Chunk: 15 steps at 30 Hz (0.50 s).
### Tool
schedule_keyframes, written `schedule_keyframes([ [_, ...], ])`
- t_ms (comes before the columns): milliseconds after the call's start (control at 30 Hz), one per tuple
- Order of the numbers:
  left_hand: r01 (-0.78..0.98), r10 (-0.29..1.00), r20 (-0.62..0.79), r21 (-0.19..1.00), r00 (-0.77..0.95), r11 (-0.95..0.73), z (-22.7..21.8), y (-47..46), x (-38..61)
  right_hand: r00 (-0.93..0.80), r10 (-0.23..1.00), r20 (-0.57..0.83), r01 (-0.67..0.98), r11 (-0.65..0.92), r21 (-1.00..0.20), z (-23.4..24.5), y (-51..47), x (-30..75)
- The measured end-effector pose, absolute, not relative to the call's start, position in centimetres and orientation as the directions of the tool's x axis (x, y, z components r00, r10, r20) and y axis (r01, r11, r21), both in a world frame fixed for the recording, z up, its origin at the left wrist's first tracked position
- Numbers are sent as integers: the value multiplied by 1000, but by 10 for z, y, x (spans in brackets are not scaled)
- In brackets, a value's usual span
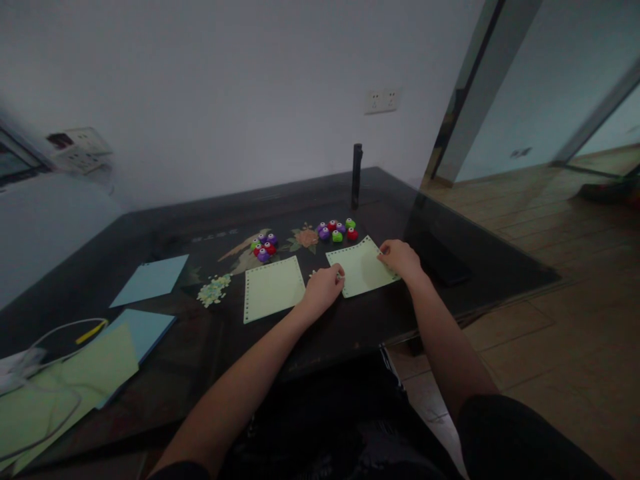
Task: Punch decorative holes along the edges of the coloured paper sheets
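Both hands pinch a pale green paper sheet [361, 270] with small holes along its edges. My left hand [324, 287] has its fingers closed at the sheet's left edge. On the opposite side, my right hand [401, 257] grips the right edge between thumb and fingers. The sheet's far edge is raised a little. A second pale green sheet [273, 287], holed along its border, lies flat to the left of my left hand. Beyond the sheets sit two clusters of small rounded red, purple and green pieces with white spots, a left cluster [264, 249] and a right cluster [337, 231].
Small pale paper bits [214, 291] are heaped on the dark table [225, 360]. Farther left lie a blue sheet [153, 280], more green paper [113, 363] and a white cable [55, 328]. A black upright post [356, 177] stands behind; a dark flat object [443, 260] is at right.
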<state>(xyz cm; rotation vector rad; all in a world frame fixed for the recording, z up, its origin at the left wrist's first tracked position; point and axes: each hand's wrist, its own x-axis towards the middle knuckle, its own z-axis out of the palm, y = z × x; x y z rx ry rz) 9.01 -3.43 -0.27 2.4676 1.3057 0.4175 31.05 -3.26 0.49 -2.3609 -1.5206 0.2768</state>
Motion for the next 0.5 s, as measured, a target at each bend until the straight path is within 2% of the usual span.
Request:
schedule_keyframes([
  [167,754,821,115,342,560,-562,-5,-35,91,425,905,24,854,-392,-341,3,-32,309],
  [500,728,813,129,384,567,-568,-7,-33,89,434,901,-3,853,-412,-320,7,-36,305],
])
